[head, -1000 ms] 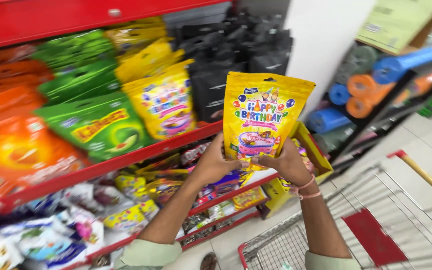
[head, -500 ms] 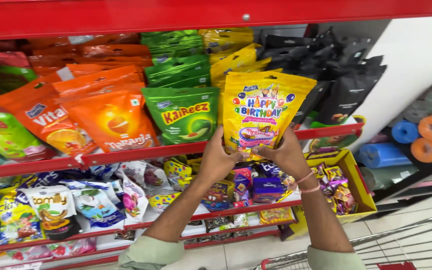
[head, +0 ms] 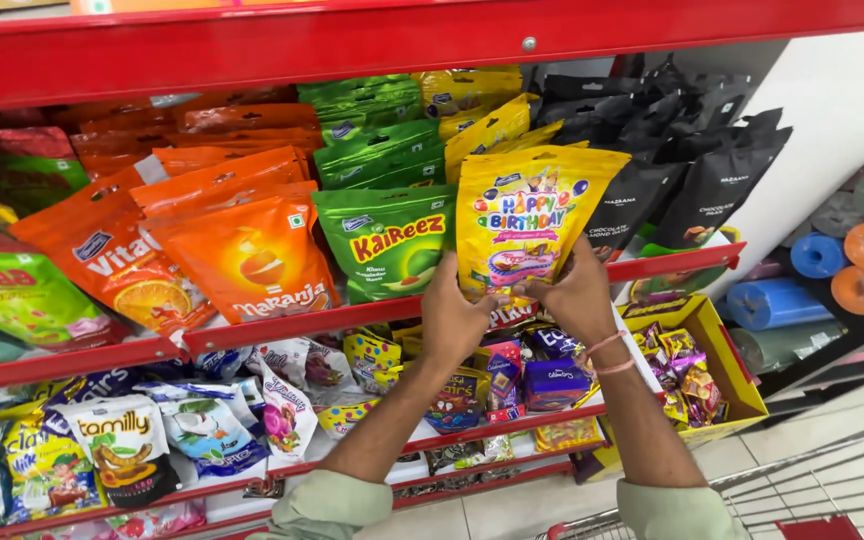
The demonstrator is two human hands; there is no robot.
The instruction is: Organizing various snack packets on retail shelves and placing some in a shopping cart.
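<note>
1. Head view: both hands, left hand (head: pixel 455 318) and right hand (head: pixel 574 297), pinch the bottom edge of a yellow candy pouch (head: pixel 527 215), held upright just above the red shelf rail (head: pixel 352 318).
2. Held only by its base, the pouch could flop forward or slip off the rail.
3. It may also knock the green pouch (head: pixel 389 240) left of the left hand.
4. Below the right hand, a yellow tray (head: pixel 724 350) holds small wrapped sweets.

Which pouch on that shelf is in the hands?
The yellow pouch, held at its base by the left hand and right hand; the green pouch beside it stands untouched.
</note>
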